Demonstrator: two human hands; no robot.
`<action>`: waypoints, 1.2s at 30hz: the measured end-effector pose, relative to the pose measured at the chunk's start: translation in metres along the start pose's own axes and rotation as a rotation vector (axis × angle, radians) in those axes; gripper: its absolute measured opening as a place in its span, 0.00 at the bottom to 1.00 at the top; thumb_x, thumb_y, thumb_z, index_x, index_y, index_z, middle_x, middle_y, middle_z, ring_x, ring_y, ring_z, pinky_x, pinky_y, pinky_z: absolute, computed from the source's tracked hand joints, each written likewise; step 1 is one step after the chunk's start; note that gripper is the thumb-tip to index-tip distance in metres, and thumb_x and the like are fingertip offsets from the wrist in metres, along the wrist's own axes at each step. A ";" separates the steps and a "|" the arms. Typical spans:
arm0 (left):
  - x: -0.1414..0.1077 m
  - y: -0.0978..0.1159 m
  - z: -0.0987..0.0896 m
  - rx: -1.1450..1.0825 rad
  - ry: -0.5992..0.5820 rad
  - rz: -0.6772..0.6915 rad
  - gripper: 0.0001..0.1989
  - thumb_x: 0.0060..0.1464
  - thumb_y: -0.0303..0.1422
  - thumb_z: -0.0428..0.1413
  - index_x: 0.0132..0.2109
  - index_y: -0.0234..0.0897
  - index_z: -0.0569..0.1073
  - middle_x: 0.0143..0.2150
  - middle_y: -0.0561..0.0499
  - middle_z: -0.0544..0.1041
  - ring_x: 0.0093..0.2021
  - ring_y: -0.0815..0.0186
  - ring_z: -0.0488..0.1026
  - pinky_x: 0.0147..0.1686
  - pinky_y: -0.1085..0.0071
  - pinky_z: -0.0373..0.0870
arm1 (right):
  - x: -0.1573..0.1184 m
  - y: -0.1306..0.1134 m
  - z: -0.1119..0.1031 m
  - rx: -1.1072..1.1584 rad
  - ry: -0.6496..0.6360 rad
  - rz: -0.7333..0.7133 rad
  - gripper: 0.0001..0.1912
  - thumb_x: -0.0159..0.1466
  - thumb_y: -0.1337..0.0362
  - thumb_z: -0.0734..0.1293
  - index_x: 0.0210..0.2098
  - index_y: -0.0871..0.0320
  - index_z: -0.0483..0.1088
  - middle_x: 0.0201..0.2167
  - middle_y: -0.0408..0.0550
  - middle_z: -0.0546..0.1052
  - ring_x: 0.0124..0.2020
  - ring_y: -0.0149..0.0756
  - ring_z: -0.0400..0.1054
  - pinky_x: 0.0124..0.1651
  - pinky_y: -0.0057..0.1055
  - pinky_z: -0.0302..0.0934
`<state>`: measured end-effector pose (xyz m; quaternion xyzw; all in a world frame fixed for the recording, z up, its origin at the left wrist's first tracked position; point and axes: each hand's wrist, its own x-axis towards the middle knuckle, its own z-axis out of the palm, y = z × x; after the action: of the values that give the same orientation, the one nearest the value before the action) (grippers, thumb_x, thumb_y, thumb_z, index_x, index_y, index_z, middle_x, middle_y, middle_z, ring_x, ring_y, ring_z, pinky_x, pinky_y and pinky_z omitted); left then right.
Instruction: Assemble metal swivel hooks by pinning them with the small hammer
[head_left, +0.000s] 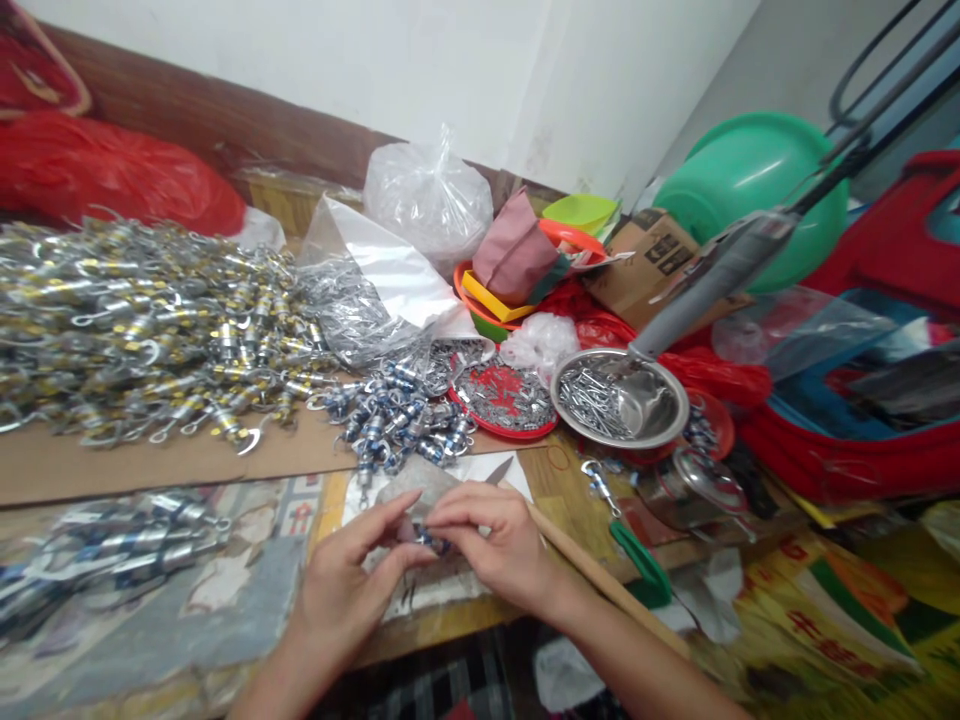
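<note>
As L fingers (pixel 400 568) pinch blue pc (pixel 430 542), R fingers (pixel 466 512) meet it; both bent.

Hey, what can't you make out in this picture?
All in the head view:
- Small blue-and-silver piece: mostly covered by the fingers of the left hand and right hand, so each one's grip is unclear.
- Pointed blade: lower end hidden behind the right hand.
- Pile of yellow-banded metal hooks: cut off by the left edge.
- Cardboard box: lettering too small and blurred.
</note>
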<state>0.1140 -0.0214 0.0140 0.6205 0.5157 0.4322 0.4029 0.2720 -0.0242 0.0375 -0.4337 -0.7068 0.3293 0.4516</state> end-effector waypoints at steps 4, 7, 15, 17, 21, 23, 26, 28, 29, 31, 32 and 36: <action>-0.001 0.000 -0.002 0.015 -0.050 0.116 0.11 0.42 0.30 0.59 0.36 0.43 0.79 0.27 0.52 0.79 0.29 0.64 0.74 0.30 0.73 0.69 | -0.006 0.002 0.001 0.063 0.038 0.096 0.09 0.53 0.75 0.65 0.27 0.57 0.75 0.24 0.43 0.77 0.27 0.30 0.70 0.33 0.25 0.65; -0.002 -0.002 -0.002 -0.023 -0.128 0.179 0.08 0.45 0.29 0.56 0.31 0.44 0.80 0.28 0.51 0.78 0.30 0.66 0.74 0.30 0.75 0.68 | -0.011 0.002 0.004 0.122 0.106 0.154 0.06 0.51 0.74 0.67 0.26 0.58 0.73 0.24 0.42 0.76 0.26 0.30 0.70 0.31 0.24 0.65; -0.007 0.001 0.003 -0.092 -0.145 0.054 0.08 0.44 0.28 0.57 0.30 0.45 0.80 0.27 0.52 0.77 0.29 0.67 0.73 0.28 0.76 0.67 | -0.024 0.007 0.007 0.268 0.137 0.260 0.07 0.52 0.70 0.67 0.32 0.58 0.66 0.25 0.43 0.75 0.27 0.31 0.71 0.31 0.25 0.66; -0.008 0.004 0.001 -0.126 -0.101 0.016 0.07 0.43 0.28 0.58 0.29 0.45 0.80 0.27 0.53 0.77 0.29 0.67 0.73 0.28 0.76 0.67 | -0.027 0.006 0.004 0.174 0.113 0.177 0.12 0.53 0.68 0.67 0.37 0.57 0.65 0.29 0.45 0.76 0.31 0.32 0.72 0.35 0.28 0.67; -0.006 0.009 -0.005 -0.172 -0.037 -0.038 0.04 0.40 0.29 0.60 0.25 0.44 0.79 0.26 0.54 0.77 0.29 0.67 0.73 0.30 0.76 0.68 | -0.032 0.005 -0.007 -0.251 0.059 -0.287 0.17 0.55 0.70 0.66 0.45 0.58 0.65 0.37 0.51 0.74 0.38 0.35 0.70 0.40 0.30 0.66; -0.006 0.011 -0.008 -0.126 -0.054 -0.013 0.03 0.41 0.29 0.60 0.25 0.43 0.79 0.26 0.53 0.77 0.29 0.67 0.74 0.30 0.75 0.68 | -0.034 0.006 -0.012 -0.412 0.013 -0.484 0.14 0.59 0.74 0.61 0.44 0.59 0.67 0.37 0.52 0.75 0.38 0.34 0.70 0.37 0.29 0.66; -0.007 0.012 -0.009 -0.044 -0.079 0.073 0.03 0.43 0.29 0.59 0.26 0.41 0.78 0.26 0.53 0.78 0.29 0.67 0.74 0.31 0.75 0.68 | -0.033 0.007 -0.017 -0.497 -0.033 -0.622 0.14 0.61 0.74 0.58 0.44 0.62 0.69 0.38 0.56 0.75 0.39 0.36 0.69 0.37 0.31 0.66; -0.008 0.014 -0.009 -0.016 -0.069 0.119 0.04 0.44 0.29 0.58 0.27 0.41 0.78 0.27 0.53 0.78 0.29 0.68 0.74 0.31 0.76 0.68 | -0.031 0.006 -0.017 -0.460 -0.045 -0.601 0.13 0.61 0.74 0.59 0.42 0.62 0.70 0.38 0.56 0.75 0.39 0.37 0.69 0.37 0.32 0.66; -0.009 0.015 -0.008 -0.008 -0.058 0.132 0.04 0.45 0.28 0.58 0.28 0.41 0.78 0.27 0.53 0.77 0.29 0.68 0.74 0.30 0.77 0.68 | -0.030 0.004 -0.017 -0.411 -0.036 -0.547 0.11 0.60 0.73 0.60 0.41 0.61 0.70 0.38 0.55 0.75 0.39 0.36 0.70 0.37 0.31 0.66; -0.010 0.017 -0.006 0.007 -0.035 0.154 0.05 0.45 0.28 0.57 0.27 0.41 0.77 0.26 0.54 0.77 0.28 0.69 0.74 0.29 0.78 0.68 | -0.028 0.000 -0.014 -0.282 0.020 -0.373 0.09 0.58 0.71 0.64 0.38 0.59 0.71 0.36 0.53 0.76 0.37 0.35 0.70 0.38 0.30 0.66; -0.011 0.018 -0.005 0.016 -0.026 0.168 0.05 0.46 0.27 0.57 0.27 0.41 0.77 0.26 0.54 0.77 0.27 0.70 0.74 0.28 0.78 0.68 | -0.026 -0.003 -0.013 -0.227 0.058 -0.280 0.09 0.57 0.71 0.65 0.37 0.59 0.72 0.34 0.51 0.76 0.36 0.34 0.71 0.38 0.29 0.66; -0.016 0.019 -0.001 0.049 0.015 0.290 0.07 0.45 0.25 0.56 0.29 0.40 0.78 0.27 0.53 0.77 0.28 0.70 0.74 0.29 0.79 0.68 | -0.022 -0.012 -0.004 -0.176 0.158 -0.149 0.09 0.56 0.74 0.65 0.35 0.59 0.71 0.28 0.46 0.76 0.29 0.30 0.71 0.34 0.24 0.65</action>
<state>0.1166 -0.0395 0.0302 0.6950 0.4340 0.4778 0.3168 0.2761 -0.0487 0.0416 -0.4423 -0.7255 0.1966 0.4892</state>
